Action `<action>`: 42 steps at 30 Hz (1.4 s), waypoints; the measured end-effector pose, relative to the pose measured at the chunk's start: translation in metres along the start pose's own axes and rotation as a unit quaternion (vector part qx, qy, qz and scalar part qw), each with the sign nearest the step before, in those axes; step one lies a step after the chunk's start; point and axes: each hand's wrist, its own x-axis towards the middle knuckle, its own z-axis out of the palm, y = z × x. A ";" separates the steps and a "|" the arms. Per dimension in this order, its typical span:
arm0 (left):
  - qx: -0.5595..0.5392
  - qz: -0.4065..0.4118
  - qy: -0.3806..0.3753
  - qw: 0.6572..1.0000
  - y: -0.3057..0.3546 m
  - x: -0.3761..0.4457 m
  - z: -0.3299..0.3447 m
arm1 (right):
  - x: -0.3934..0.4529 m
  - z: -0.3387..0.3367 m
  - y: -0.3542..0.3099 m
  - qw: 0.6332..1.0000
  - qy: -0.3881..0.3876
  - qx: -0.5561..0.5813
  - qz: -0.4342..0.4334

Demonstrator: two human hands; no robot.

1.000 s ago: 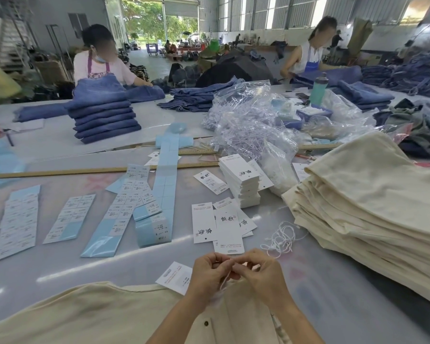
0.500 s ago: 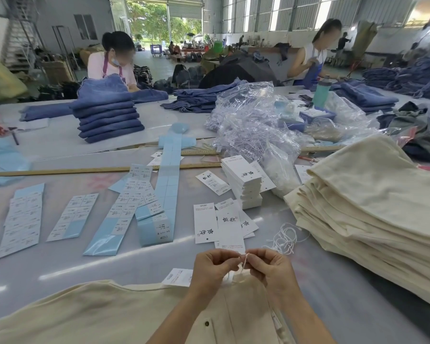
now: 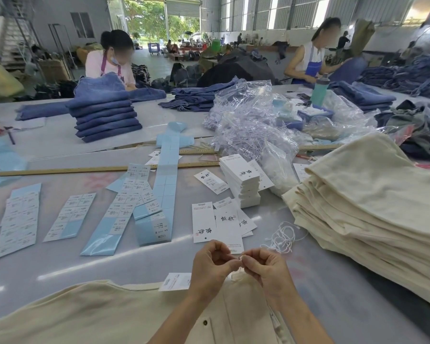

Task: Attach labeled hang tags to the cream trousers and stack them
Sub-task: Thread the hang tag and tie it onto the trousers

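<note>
Hands meet fingertip to fingertip: left hand (image 3: 212, 265) and right hand (image 3: 268, 269) both pinch a thin white tag string (image 3: 240, 257) over the cream trousers (image 3: 90, 316). Best to keep the loop taut while fastening. Matte card hang tag (image 3: 175, 281) lies flat beside soft woven cloth.

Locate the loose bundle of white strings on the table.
In the head view, the white strings lie right of centre on the table, between the loose hang tags and the cream trouser stack, just beyond the right hand.
</note>
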 end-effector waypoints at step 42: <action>0.139 0.007 0.002 0.990 -0.007 0.008 -0.007 | -0.004 0.012 -0.003 0.997 -0.007 -0.077 0.020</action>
